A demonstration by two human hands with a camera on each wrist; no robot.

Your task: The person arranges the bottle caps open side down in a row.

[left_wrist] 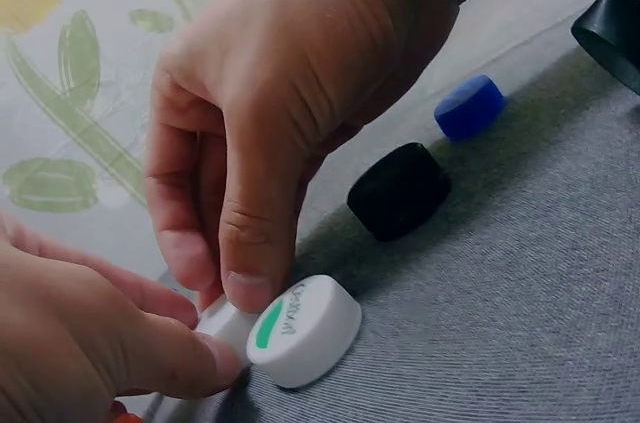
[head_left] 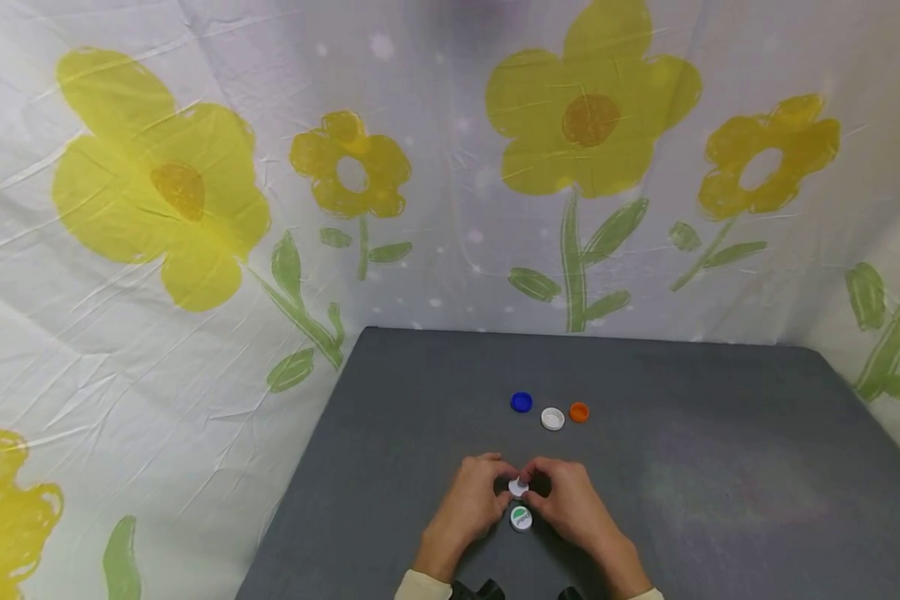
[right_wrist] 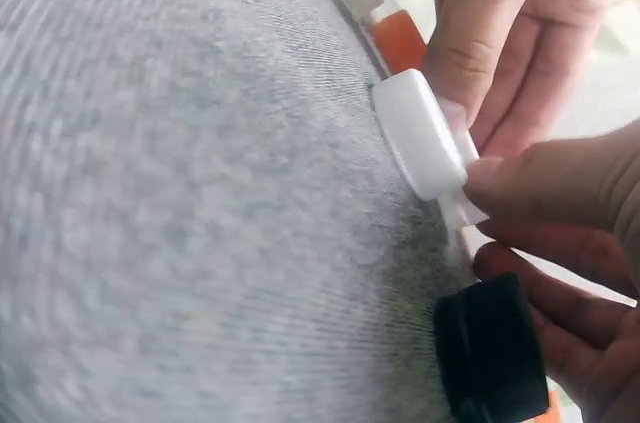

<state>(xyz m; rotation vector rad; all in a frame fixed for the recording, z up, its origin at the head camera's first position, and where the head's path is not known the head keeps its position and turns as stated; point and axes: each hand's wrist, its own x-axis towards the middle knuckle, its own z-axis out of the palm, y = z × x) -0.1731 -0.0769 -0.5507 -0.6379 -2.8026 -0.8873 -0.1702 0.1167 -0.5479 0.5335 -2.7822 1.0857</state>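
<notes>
Between the fingertips of both hands is a small white bottle cap (head_left: 518, 490), mostly covered by the fingers in the wrist views. The left hand (head_left: 474, 498) pinches it from the left. From the right, the right hand (head_left: 572, 500) pinches it with thumb and fingers. Just nearer the person lies a white cap with green print (head_left: 521, 518), print up, also seen in the left wrist view as the printed cap (left_wrist: 312, 333). A black cap (left_wrist: 402, 193) and a blue cap (left_wrist: 470, 108) stand beside the right hand, hidden in the head view.
Farther back on the grey table (head_left: 420, 392) lie a dark blue cap (head_left: 522, 402), a white cap (head_left: 552, 418) and an orange cap (head_left: 579, 412). Near the left hand, an orange cap (right_wrist: 400, 41) shows. A flowered sheet (head_left: 450, 208) hangs behind the table.
</notes>
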